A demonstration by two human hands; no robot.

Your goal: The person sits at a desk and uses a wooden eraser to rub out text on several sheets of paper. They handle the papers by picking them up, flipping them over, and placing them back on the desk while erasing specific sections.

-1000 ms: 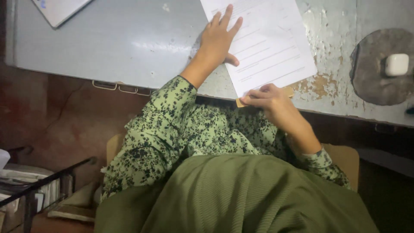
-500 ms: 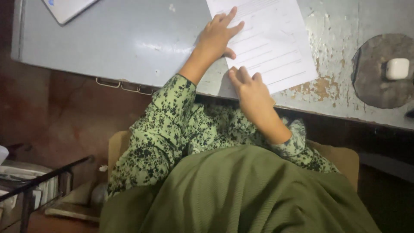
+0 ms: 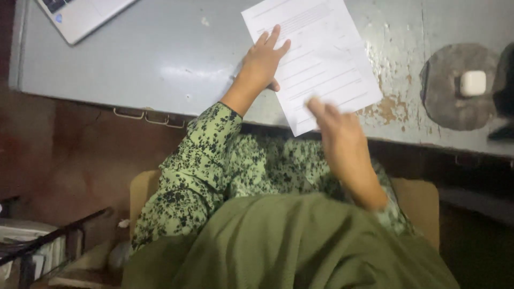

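A white printed sheet of paper [image 3: 321, 59] lies tilted on the grey metal desk [image 3: 160, 59]. My left hand [image 3: 263, 63] rests flat on the sheet's left edge, fingers spread. Blurred with motion, my right hand [image 3: 337, 128] hovers over the sheet's near corner at the desk's front edge, fingers loosely apart and nothing visible in them. Both arms wear green sleeves with a black floral print.
A laptop corner [image 3: 80, 16] sits at the desk's far left. A small white case [image 3: 473, 83] lies on a round grey pad [image 3: 455, 91] at the right. Peeling paint marks the desk near the sheet. A rack with books [image 3: 32, 251] stands low left.
My right hand has lifted off the sheet's lower corner and moved right and toward me. My left hand keeps pressing the paper. The view has shifted slightly.
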